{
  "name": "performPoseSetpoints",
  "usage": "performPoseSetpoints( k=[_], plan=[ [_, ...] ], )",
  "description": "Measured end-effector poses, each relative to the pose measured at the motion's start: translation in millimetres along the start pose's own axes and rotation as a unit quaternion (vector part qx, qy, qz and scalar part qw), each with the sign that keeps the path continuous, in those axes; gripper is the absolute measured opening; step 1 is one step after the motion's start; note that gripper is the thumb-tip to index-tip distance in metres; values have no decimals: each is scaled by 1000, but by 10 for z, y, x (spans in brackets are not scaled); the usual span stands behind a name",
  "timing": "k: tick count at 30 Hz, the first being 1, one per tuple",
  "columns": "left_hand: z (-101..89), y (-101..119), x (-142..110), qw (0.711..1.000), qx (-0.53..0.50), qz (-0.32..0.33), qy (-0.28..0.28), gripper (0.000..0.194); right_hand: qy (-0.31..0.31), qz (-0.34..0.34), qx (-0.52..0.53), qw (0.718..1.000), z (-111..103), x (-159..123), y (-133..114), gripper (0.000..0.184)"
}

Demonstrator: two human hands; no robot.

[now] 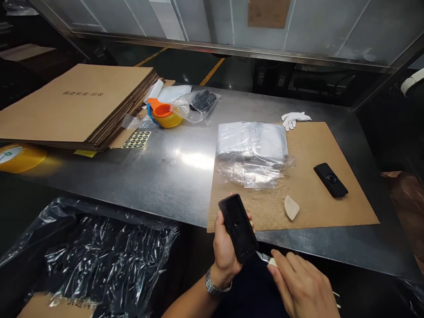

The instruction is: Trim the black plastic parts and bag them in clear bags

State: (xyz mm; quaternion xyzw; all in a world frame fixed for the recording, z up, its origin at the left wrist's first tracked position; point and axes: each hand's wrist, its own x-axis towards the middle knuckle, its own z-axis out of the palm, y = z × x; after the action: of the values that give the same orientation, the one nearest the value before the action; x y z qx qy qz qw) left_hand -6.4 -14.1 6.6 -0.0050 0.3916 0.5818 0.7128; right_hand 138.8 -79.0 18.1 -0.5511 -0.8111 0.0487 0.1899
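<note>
Wrapped around a shallow black rectangular case (237, 227), my left hand (225, 249) tilts its hollow side up towards me. A small hole shows in the case's floor. My right hand (304, 282) grips a small knife (264, 256) by its pale handle, fingers closed. The short metal blade points at the case's lower right corner; I cannot tell whether it touches. Beyond my hands, a beige wedge-shaped pad (291, 208) lies on a cardboard sheet (347, 212). Farther right rests a black rectangular piece (331, 179) with a round centre.
Clear plastic bags (253, 141) and a white glove (294, 118) lie on the metal table (165, 176). Leftward are an orange tape dispenser (164, 115), stacked cardboard (109, 92), a label sheet (137, 139) and a yellow tape roll (21, 158). Black plastic sheeting (109, 251) fills the lower left.
</note>
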Motion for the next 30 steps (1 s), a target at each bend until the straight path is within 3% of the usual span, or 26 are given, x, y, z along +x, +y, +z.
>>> performPoseSetpoints(
  k=[23, 30],
  plan=[
    [8, -17, -37, 1000, 12, 23, -16, 52, -12, -10, -58, 998, 38, -41, 18, 39],
    [18, 23, -39, 998, 58, -12, 7, 57, -8, -9, 38, 999, -3, -20, 73, 34]
  ],
)
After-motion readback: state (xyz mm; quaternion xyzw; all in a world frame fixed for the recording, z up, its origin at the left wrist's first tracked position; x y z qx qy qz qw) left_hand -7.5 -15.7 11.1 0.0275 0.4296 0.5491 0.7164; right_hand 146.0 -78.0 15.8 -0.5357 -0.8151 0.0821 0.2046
